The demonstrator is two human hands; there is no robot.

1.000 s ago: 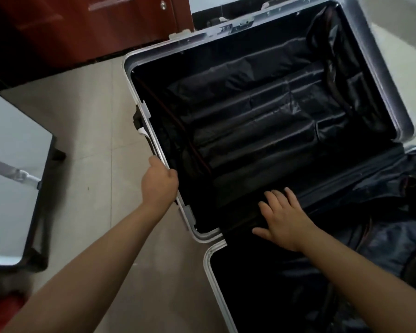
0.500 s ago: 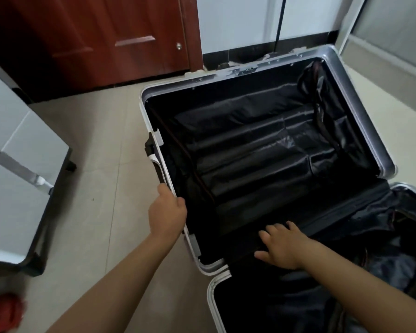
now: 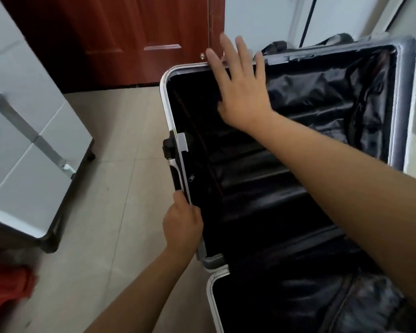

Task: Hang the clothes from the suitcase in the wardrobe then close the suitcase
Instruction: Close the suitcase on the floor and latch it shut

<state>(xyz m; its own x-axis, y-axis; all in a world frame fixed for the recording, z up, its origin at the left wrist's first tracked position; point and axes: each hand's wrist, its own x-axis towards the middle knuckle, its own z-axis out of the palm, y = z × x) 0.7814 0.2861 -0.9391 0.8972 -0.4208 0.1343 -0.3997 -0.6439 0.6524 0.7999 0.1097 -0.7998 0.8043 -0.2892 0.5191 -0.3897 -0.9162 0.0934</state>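
A silver hard-shell suitcase lies open on the floor, and its lid half [image 3: 399,97] is tilted up off the floor, showing black lining with no clothes in it. The lower half [image 3: 213,299] sits at the bottom right, also lined in black. My left hand [image 3: 183,227] grips the lid's left rim just below the side handle [image 3: 172,152]. My right hand [image 3: 240,92] is open with fingers spread, stretched up over the lid's top left part, its fingertips past the upper rim.
A red-brown wooden door [image 3: 130,39] stands behind the suitcase. A white cabinet on dark legs [image 3: 29,131] is at the left. Something red [image 3: 5,292] lies at the bottom left. Beige floor tiles [image 3: 115,188] separate the cabinet and suitcase.
The lid has swung further up from the floor. My right hand left the hinge area and rose to the lid's upper rim. My left hand kept its grip on the left rim.
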